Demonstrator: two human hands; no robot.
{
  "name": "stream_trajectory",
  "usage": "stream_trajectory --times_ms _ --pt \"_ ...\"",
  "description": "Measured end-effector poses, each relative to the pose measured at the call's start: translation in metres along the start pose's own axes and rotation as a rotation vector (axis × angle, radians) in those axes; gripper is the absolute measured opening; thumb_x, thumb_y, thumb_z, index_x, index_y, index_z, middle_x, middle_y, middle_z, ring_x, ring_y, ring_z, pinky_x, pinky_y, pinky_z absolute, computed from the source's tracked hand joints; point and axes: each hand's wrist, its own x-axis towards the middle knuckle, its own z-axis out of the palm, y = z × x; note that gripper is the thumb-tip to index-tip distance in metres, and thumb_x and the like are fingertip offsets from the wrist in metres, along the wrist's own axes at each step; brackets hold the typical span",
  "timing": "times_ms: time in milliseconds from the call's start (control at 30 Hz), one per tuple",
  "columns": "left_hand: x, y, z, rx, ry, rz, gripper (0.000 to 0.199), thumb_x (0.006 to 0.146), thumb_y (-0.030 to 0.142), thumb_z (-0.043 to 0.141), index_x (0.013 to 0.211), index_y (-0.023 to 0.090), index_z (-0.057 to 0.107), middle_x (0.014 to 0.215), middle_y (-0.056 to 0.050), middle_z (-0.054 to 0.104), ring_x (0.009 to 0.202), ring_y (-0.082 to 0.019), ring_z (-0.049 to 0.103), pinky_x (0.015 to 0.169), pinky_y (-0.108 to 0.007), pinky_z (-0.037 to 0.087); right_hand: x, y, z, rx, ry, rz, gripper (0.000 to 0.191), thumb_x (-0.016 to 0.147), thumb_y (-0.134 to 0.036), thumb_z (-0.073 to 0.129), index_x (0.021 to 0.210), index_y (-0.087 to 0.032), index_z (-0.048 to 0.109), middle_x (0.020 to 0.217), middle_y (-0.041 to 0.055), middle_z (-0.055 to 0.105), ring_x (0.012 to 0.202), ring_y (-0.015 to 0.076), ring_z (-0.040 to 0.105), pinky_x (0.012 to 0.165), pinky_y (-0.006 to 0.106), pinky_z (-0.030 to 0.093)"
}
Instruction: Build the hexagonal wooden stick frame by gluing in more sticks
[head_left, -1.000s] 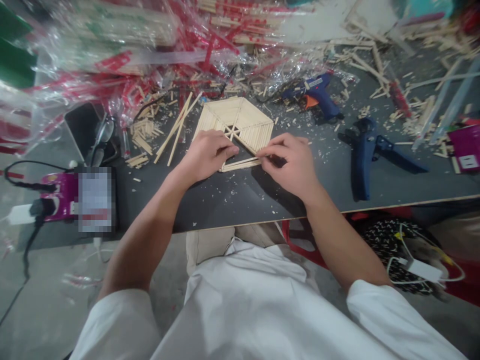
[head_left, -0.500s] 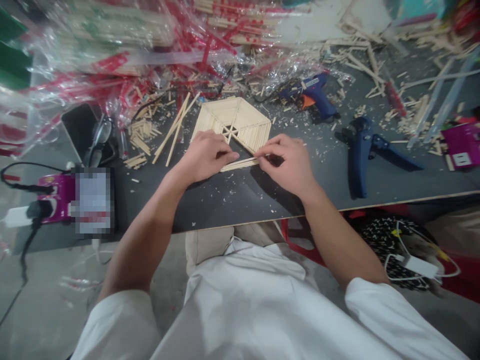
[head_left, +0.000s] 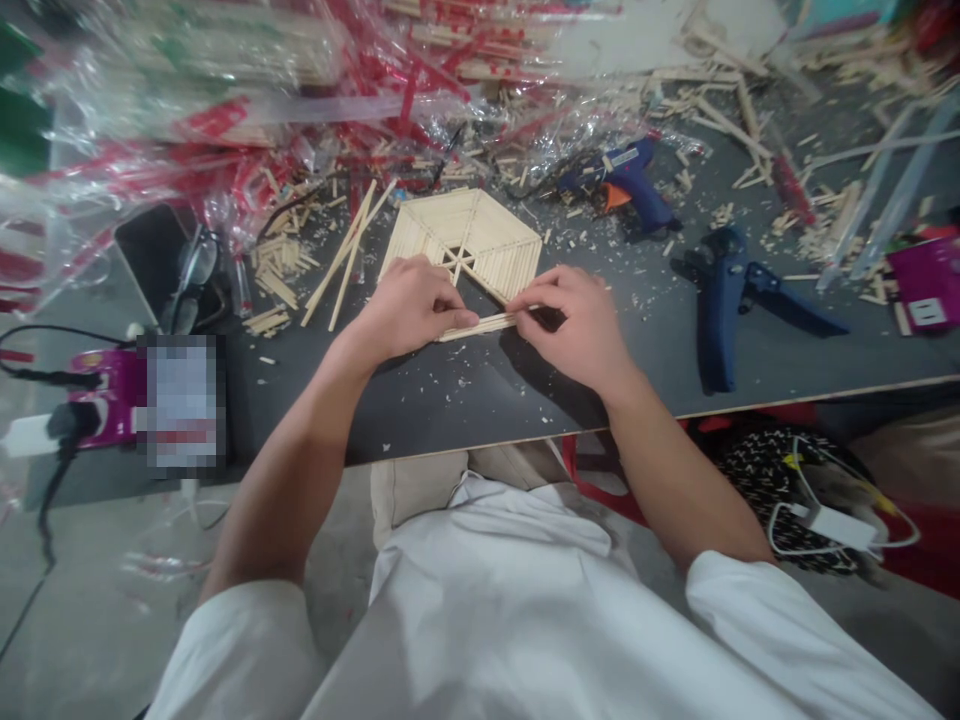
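A hexagonal panel of pale wooden sticks [head_left: 504, 225] lies on the dark table, with spokes meeting near its middle and a gap on the side nearest me. Along that near side run a few thin wooden sticks [head_left: 489, 326]. My left hand [head_left: 415, 308] is closed at their left end, thumb pressed along them and fingers curled over the panel's left edge. At the right end, my right hand [head_left: 568, 318] pinches the sticks between thumb and fingertips by the panel's right corner. The fingers partly hide both stick ends.
A blue glue gun [head_left: 637, 188] lies behind the panel, and blue cutters [head_left: 720, 310] lie to the right. Loose sticks [head_left: 349, 255] and cut pieces [head_left: 281, 265] are on the left, near a phone [head_left: 154, 262] and glasses [head_left: 193, 275]. Plastic wrappers [head_left: 247, 110] cover the back.
The view has shifted slightly. My left thumb lies a little flatter along the sticks; both hands otherwise keep nearly the same place.
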Motion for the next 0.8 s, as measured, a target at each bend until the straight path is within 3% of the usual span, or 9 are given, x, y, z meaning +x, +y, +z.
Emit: stream_trajectory --times_ms 800 --pt "0.0034 0.0021 0.0049 -0.027 0.008 -0.014 0.027 0.092 0.042 0.075 0.074 0.023 0.08 0.073 -0.004 0.071 0.101 -0.03 0.065 0.105 -0.052 0.044 -0.0018 -0.0022 0.0001 0.008 0.023 0.011 0.012 0.091 -0.024 0.068 0.09 -0.027 0.079 0.101 0.0066 0.075 0.099 0.0285 0.07 0.094 0.049 0.048"
